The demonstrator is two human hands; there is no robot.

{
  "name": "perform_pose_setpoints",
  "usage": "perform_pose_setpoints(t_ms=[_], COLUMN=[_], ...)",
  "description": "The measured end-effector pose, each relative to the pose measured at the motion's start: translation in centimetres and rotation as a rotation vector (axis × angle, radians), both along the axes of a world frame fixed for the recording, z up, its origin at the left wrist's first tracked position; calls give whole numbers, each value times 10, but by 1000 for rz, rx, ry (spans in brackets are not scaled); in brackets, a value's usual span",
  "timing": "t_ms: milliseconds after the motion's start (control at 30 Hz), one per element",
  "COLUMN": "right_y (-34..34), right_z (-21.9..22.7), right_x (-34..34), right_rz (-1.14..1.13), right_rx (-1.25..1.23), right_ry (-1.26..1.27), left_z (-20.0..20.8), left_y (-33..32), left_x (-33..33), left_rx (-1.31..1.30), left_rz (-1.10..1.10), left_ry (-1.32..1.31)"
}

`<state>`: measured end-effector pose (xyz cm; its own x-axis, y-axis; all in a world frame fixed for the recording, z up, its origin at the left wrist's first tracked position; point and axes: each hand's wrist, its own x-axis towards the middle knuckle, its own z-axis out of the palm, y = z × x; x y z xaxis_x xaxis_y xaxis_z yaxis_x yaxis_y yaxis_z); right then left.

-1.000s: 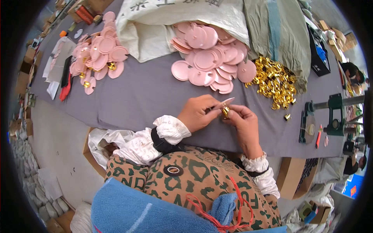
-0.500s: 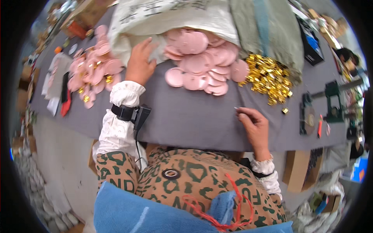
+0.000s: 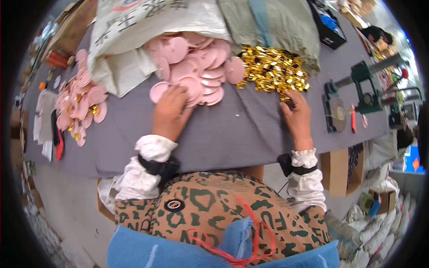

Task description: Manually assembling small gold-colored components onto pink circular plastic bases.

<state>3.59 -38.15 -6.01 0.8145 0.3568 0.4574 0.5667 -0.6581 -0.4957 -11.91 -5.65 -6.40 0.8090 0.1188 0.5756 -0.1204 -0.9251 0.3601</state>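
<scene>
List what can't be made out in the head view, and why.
Head view:
Whether the left hand grips pink discs: hidden by the hand itself.
Whether the right hand pinches gold pieces: the hand itself hides this.
Far end of the white sack: cut off by the top edge.

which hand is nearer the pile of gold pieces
Right. The right hand is at the near edge of the pile of gold pieces; the left hand is farther left, at the pink discs.
</scene>
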Motion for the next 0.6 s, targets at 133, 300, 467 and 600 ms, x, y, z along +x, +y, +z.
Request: perform_pose_setpoints(t_ms=[133,300,467,600], right_y=[-9,-13,-17,-20], right_z=[3,-5,1,3], right_x=[6,-14,-22,-22], right_rz=[-54,-7,41,139], right_rx=[-162,101,59,5], right_ry=[139,348,241,222], left_z=[3,6,28,31], left_y=[-10,4,2,7], left_x=[-2,6,15,10], left_rx=[-115,-82,-197,24], left_rz=[-19,34,15,-35], left_ry=[61,203,353,211])
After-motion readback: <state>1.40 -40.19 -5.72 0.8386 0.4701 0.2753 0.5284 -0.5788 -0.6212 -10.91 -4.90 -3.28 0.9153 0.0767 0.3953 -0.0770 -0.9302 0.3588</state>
